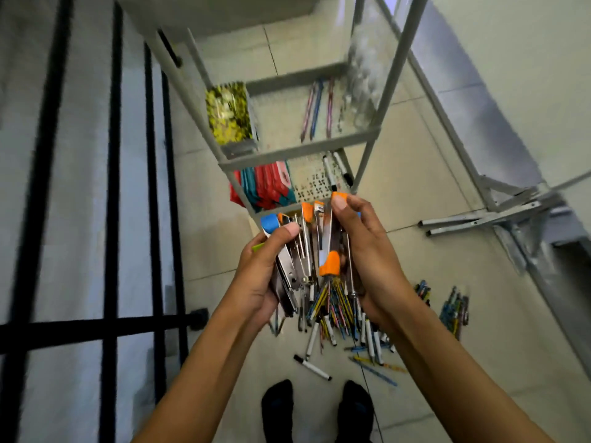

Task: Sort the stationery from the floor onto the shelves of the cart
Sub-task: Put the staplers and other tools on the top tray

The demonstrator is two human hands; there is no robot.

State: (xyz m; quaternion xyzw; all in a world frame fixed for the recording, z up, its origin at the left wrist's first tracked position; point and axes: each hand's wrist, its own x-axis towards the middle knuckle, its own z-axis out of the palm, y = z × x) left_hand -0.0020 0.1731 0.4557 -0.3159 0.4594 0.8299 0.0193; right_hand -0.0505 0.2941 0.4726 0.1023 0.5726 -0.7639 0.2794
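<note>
Staplers (307, 251), a bundle pinched between left hand (259, 276) and right hand (367, 251), carried; next they probably need lowering onto the cart (287, 151) shelf just beyond.

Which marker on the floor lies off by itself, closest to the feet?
The white black-capped marker, lying apart from the pile of pens, just ahead of the left foot.

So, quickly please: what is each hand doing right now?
Left hand: grips the bundle of metal staplers with orange and blue caps.
Right hand: grips the same bundle from the other side.
</note>
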